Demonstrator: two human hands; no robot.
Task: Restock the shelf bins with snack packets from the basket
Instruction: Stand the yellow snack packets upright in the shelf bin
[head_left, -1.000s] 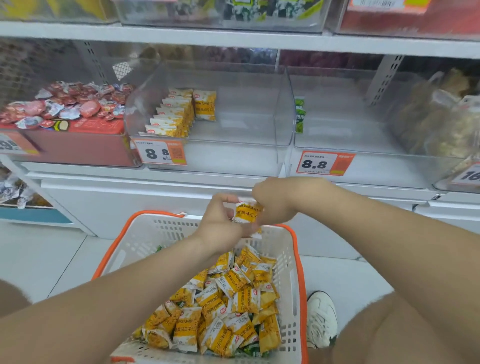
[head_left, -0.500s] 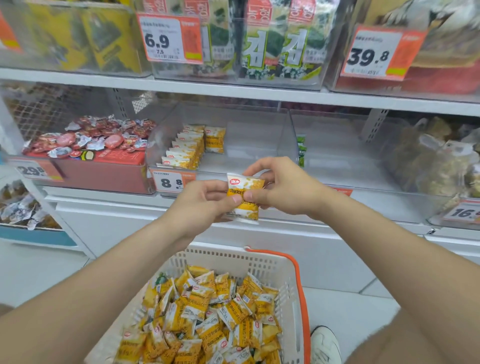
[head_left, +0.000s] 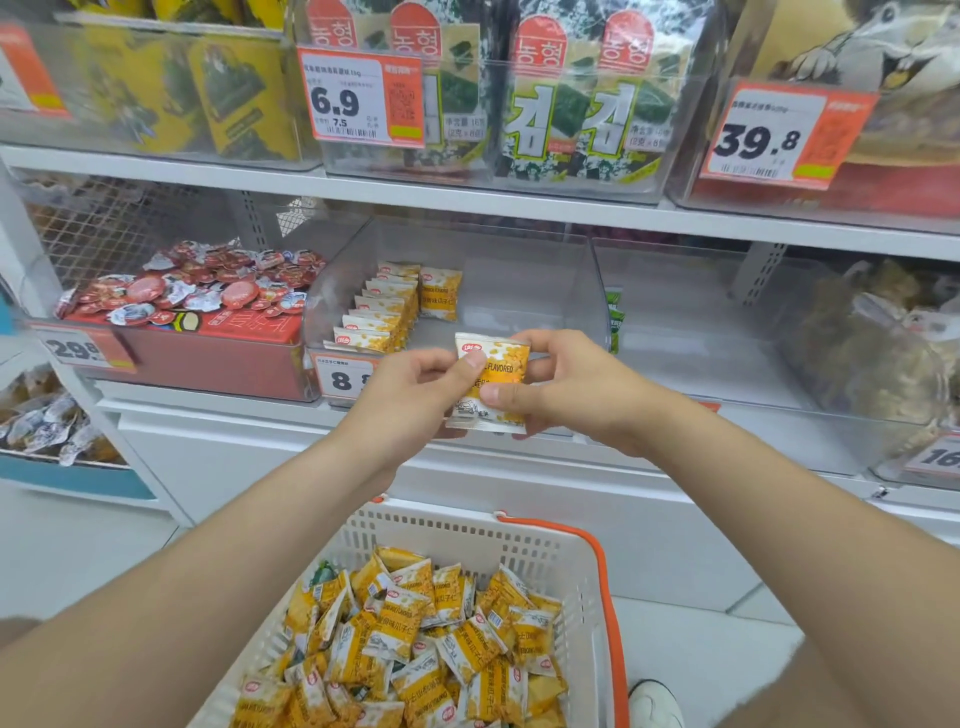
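A yellow and white snack packet (head_left: 493, 382) is held upright in front of the clear middle shelf bin (head_left: 571, 291). My left hand (head_left: 410, 395) pinches its left edge and my right hand (head_left: 566, 389) grips its right side. Inside that bin a row of the same packets (head_left: 382, 312) stands at the left, with one more packet (head_left: 440, 293) behind. Below, a white basket with an orange rim (head_left: 605, 582) holds several loose yellow packets (head_left: 426, 644).
A red bin of round red snacks (head_left: 197, 291) sits to the left, and a clear bin with a few green packets (head_left: 615, 317) to the right. Seaweed packs (head_left: 582, 104) and price tags fill the shelf above. My white shoe (head_left: 654, 704) is beside the basket.
Both hands have lifted the packet from just above the basket up to the front of the middle bin. The view has tilted up, showing the upper shelf.
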